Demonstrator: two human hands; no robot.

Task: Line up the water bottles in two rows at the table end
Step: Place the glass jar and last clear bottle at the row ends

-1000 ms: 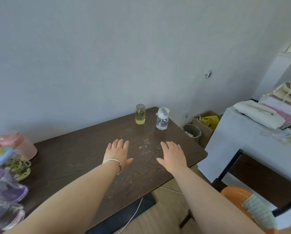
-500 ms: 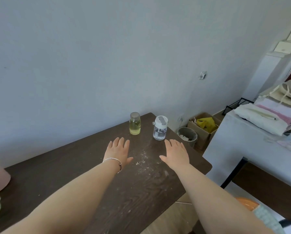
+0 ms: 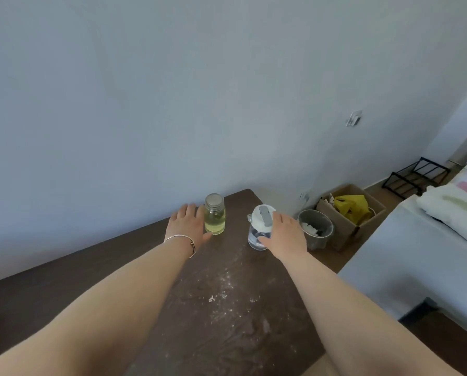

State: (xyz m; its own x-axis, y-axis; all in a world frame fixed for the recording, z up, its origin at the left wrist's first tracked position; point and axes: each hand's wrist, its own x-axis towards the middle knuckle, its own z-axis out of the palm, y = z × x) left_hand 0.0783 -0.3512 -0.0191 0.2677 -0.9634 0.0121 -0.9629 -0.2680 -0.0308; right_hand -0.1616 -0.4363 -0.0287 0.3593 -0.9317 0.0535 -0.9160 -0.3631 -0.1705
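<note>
Two bottles stand at the far end of the dark wooden table (image 3: 227,308). One is a small glass bottle of yellow liquid (image 3: 214,218) with a metal cap, near the wall. The other is a clear water bottle with a white lid (image 3: 260,227), near the table's right edge. My left hand (image 3: 187,225) lies just left of the yellow bottle, fingers spread, thumb at its base. My right hand (image 3: 285,234) cups the clear bottle from the right, with the thumb across its lower front and the fingers not closed round it.
White specks and smears mark the tabletop between my arms. Beyond the table's right end, on the floor, are a grey bin (image 3: 316,229) and a cardboard box with yellow bags (image 3: 349,210). A white surface with folded cloth (image 3: 443,213) stands at the right.
Both hands have moved forward from the middle of the table to the two bottles. The view has shifted to the table's end, and the cups at the left are out of frame.
</note>
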